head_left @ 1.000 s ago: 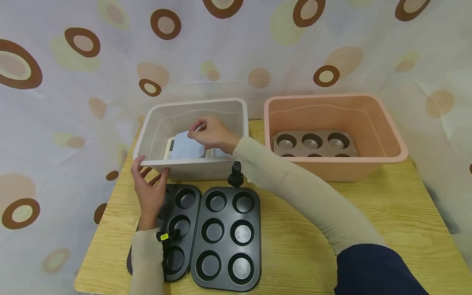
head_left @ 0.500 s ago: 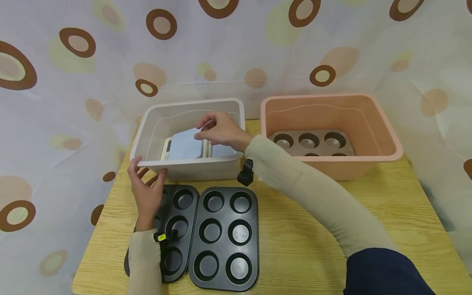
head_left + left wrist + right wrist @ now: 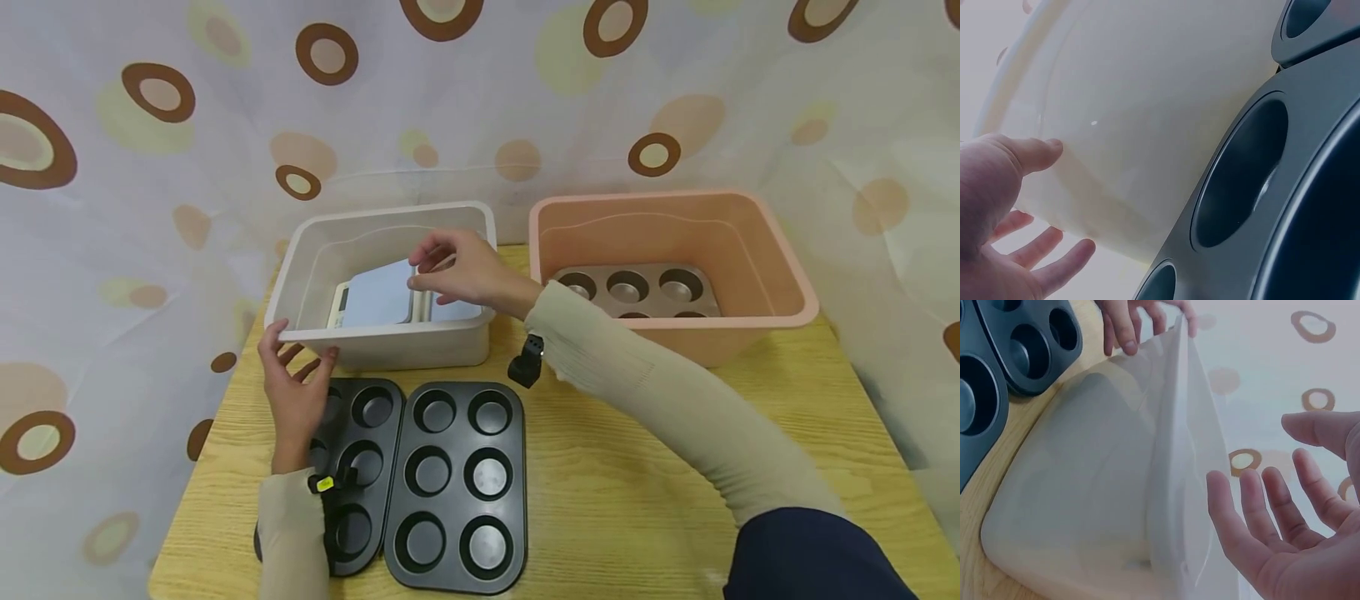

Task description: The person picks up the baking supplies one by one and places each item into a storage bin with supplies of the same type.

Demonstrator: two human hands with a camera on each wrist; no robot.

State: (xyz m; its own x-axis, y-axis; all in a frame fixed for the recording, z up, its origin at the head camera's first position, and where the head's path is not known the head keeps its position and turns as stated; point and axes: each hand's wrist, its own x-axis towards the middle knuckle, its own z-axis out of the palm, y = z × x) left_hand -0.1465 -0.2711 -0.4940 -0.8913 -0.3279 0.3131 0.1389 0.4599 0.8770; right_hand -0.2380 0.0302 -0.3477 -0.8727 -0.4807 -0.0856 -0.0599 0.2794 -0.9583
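Observation:
My left hand (image 3: pixel 292 408) holds the front left corner of a white plastic bin (image 3: pixel 405 346). In the left wrist view the thumb touches the bin's outer wall, with the other fingers around the corner. My right hand (image 3: pixel 472 271) hovers over the bin's right part, fingers loosely bent and nothing between them; the right wrist view shows the spread fingers (image 3: pixel 1282 506) clear of the rim. Inside the bin lies a kitchen scale (image 3: pixel 375 293) with a pale blue plate and a small display. To its right a second pale blue plate (image 3: pixel 453 310) is partly hidden by the hand.
Two dark muffin tins (image 3: pixel 457 492) (image 3: pixel 367 433) lie side by side in front of the white bin; the left forearm covers part of one. A pink bin (image 3: pixel 675 342) stands to the right with a brownish muffin tin (image 3: pixel 633 287) inside. Behind hangs a patterned cloth.
My right hand has moved right and slightly toward me above the white bin, uncovering more of the scales. The left hand has kept its place at the bin's corner.

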